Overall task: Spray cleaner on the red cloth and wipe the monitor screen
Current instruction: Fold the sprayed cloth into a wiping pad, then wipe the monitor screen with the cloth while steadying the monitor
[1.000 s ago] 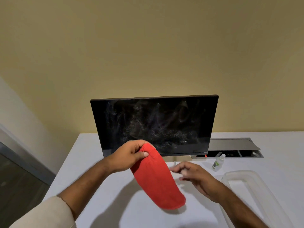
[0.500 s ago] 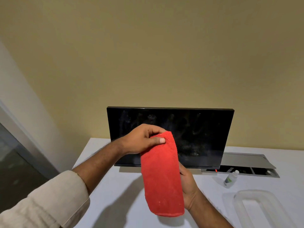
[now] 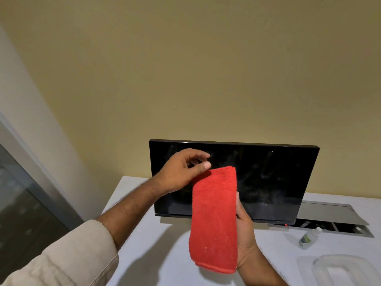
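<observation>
The folded red cloth (image 3: pixel 214 219) stands upright in front of the lower left of the dark, smeared monitor screen (image 3: pixel 268 178). It lies flat against the palm of my right hand (image 3: pixel 245 234), which sits behind it with the fingers hidden. My left hand (image 3: pixel 181 172) hovers at the cloth's top left corner. Its thumb and forefinger are apart, and the thumb tip just meets the cloth's edge. The small clear spray bottle (image 3: pixel 308 238) lies on the white table (image 3: pixel 154 254) to the right, untouched.
A clear plastic container (image 3: pixel 321 263) sits at the table's near right. Behind the bottle, a grey cable hatch (image 3: pixel 329 213) stands open in the tabletop. A yellow wall rises behind the monitor, and the table's left edge drops off beside a glass panel.
My left hand has loosened its pinch on the cloth's top edge. My right hand has slid up behind the cloth and now bears it. The view has tilted upward and left.
</observation>
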Motion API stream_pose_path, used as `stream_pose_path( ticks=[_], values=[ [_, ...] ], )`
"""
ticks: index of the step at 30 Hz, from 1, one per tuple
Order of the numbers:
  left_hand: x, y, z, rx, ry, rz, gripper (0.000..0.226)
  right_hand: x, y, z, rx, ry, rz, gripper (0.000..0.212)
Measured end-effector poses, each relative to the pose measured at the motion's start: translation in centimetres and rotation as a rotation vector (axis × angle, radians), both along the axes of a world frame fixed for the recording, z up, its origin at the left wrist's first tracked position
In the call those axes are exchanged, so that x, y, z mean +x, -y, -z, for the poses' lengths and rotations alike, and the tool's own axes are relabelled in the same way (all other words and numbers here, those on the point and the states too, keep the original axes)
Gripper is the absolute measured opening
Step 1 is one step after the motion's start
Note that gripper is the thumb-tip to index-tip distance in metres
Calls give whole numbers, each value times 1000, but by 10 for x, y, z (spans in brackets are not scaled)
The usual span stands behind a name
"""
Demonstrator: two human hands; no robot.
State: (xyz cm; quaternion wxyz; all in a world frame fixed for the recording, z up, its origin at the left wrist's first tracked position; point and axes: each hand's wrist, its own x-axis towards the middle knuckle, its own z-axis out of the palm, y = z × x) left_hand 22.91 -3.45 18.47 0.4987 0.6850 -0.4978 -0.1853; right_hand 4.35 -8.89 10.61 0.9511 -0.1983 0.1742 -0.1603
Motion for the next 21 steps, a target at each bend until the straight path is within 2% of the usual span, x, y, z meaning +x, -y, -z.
stream_pose_path(
  ticks=[2,4,6,10,12,16,21],
  values=[
    [19,-11,-1,-118,130,-152,20,5,4,-6,-96,-67,74,58],
    [39,-23,0,-190,327,-320,18,14,9,-12,-254,-129,251,54],
    [57,-33,3,-183,454,-454,23,26,11,-24,-567,-186,505,45],
    [81,-39,13,-80,482,-515,31,61,17,-26,-1294,-389,893,46],
    [87,-37,16,-36,450,-477,34,81,22,-17,-1570,-527,900,50],
    [95,-34,19,-35,398,-434,30,110,24,4,-1963,-828,823,49],
    [111,-34,20,-106,302,-465,26,121,29,25,-2128,-1045,845,52]
  ],
)
